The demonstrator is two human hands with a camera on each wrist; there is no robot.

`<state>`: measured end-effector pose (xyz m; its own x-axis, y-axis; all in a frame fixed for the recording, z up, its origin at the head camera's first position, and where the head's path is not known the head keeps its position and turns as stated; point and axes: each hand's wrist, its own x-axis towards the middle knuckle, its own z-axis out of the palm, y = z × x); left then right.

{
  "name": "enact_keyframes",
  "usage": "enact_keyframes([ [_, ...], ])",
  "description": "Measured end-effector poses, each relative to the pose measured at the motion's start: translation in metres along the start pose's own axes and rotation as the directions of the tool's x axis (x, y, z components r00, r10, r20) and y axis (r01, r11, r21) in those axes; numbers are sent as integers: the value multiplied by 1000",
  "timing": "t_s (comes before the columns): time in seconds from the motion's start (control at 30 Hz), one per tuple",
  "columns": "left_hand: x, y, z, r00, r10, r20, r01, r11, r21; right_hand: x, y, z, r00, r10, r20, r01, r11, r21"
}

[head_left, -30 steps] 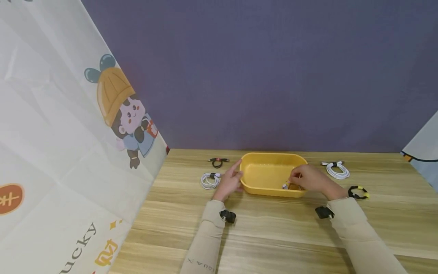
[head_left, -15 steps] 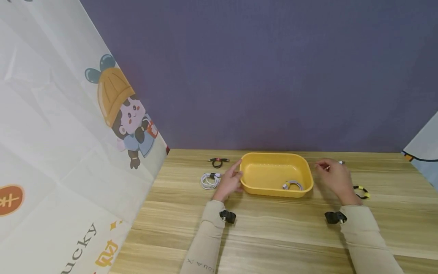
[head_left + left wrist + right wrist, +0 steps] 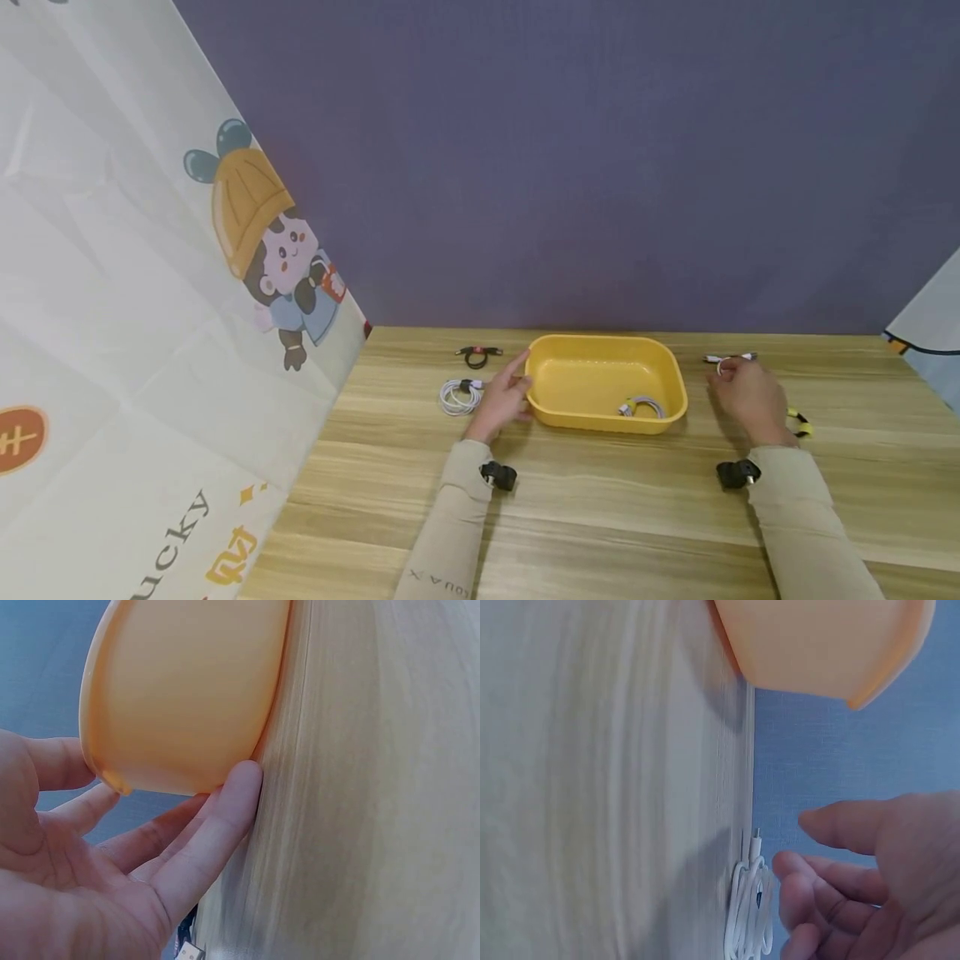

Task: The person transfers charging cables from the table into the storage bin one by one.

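A yellow plastic bin stands on the table; my left hand touches its left end from outside. In the left wrist view, the fingers lie nearly straight against the end wall, and the thumb is at the rim. Inside the bin lies a coiled light-coloured cable with a yellow tie. To the bin's right, my right hand hovers by a coiled white cable, largely hiding it in the head view. A gap shows between thumb and loosely bent fingers, with nothing held.
Left of the bin lie a small black cable with a red tie and a coiled white cable. A black cable with yellow parts shows partly behind my right wrist. A blue-grey wall rises behind the table.
My right hand has let go of the light-coloured cable in the bin and moved right to the white cable. The left hand and bin have stayed in place.
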<state>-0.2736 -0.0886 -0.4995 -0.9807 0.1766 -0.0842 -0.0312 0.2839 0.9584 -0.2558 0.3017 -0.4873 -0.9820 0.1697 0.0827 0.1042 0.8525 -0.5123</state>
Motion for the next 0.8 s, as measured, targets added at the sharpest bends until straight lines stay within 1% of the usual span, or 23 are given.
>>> enact_keyframes([
  [0.1,0,0,-1,1000,5,-1,-5,1000,-1,3,2,-1,1000,11,10,-11,1000,-23],
  [0.43,0,-1,0,1000,18,1,-18,1000,-19,11,11,1,992,93,81,-89,994,-57],
  [0.53,-1,-1,0,1000,20,1,-20,999,-27,12,13,1,991,100,86,-96,994,-59],
  [0.73,0,-2,0,1000,23,2,-23,999,-29,13,16,3,994,87,67,-84,996,-40],
  [0.8,1,-3,0,1000,21,1,-21,999,-25,13,17,4,993,88,72,-86,996,-35],
])
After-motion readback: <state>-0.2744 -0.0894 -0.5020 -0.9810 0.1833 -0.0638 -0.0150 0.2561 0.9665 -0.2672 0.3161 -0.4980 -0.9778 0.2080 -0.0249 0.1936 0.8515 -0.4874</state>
